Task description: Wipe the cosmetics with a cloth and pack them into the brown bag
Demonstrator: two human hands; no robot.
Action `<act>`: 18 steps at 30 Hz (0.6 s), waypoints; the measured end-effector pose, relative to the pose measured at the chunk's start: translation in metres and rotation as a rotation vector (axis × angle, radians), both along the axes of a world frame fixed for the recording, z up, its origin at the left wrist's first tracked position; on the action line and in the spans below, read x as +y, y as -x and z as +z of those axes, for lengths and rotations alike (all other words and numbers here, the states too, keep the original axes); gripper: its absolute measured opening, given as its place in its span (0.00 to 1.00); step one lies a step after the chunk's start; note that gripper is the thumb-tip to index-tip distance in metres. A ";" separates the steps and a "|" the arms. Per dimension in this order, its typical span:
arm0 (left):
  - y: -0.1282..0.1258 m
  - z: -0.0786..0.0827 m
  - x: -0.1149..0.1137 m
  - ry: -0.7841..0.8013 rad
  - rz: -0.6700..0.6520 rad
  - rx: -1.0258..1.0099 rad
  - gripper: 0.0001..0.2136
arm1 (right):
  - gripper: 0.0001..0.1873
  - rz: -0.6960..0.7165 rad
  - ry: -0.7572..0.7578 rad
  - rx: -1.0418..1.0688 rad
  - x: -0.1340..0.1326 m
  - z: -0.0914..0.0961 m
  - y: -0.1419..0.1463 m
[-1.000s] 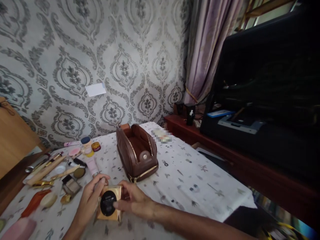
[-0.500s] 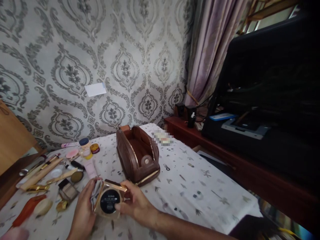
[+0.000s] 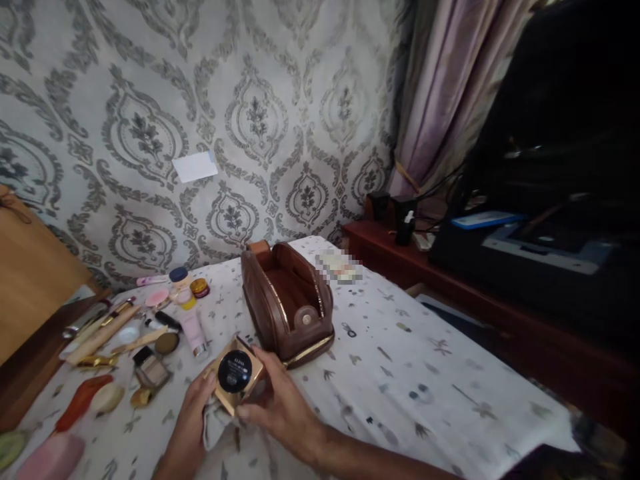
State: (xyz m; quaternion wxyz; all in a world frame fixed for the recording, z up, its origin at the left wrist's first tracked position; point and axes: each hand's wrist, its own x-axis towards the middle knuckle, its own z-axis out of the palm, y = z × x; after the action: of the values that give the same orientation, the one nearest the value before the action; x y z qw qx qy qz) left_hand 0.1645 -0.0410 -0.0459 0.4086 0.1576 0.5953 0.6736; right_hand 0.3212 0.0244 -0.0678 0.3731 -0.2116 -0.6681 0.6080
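My right hand (image 3: 283,403) grips a square gold compact (image 3: 237,375) with a round black lid by its right edge. From the left, my left hand (image 3: 193,417) presses a grey cloth (image 3: 214,427) against the compact's lower left corner. Both hands hover low over the patterned tablecloth (image 3: 400,373). Just behind them stands an open brown leather pouch (image 3: 287,303), its inside in view.
Several cosmetics lie at the left: a pink tube (image 3: 193,331), brushes (image 3: 103,333), small jars (image 3: 200,287), an orange item (image 3: 80,400). A dark wooden shelf (image 3: 450,293) with a black box (image 3: 550,247) runs along the right. A curtain (image 3: 445,100) hangs behind.
The compact has been tilted and lifted slightly toward the pouch. A grey cloth now shows under my left hand. The camera has shifted left and down.
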 end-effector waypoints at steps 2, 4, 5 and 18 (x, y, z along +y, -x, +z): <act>-0.003 0.003 0.002 -0.014 0.047 0.003 0.24 | 0.51 -0.038 -0.103 -0.125 -0.001 0.000 -0.002; -0.005 0.001 0.003 -0.004 0.042 0.014 0.24 | 0.55 -0.056 -0.143 -0.201 -0.002 0.000 -0.001; -0.006 -0.001 0.002 0.001 0.026 0.025 0.24 | 0.55 -0.062 -0.159 -0.222 -0.003 0.000 0.000; 0.009 -0.025 -0.006 0.038 0.023 0.235 0.32 | 0.56 -0.142 -0.382 -0.485 -0.007 -0.001 0.001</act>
State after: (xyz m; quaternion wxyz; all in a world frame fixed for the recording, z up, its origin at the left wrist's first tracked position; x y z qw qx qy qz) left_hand 0.1553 -0.0468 -0.0706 0.3310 0.2209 0.6535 0.6439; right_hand 0.3198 0.0179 -0.0690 0.2774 -0.3227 -0.8232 0.3758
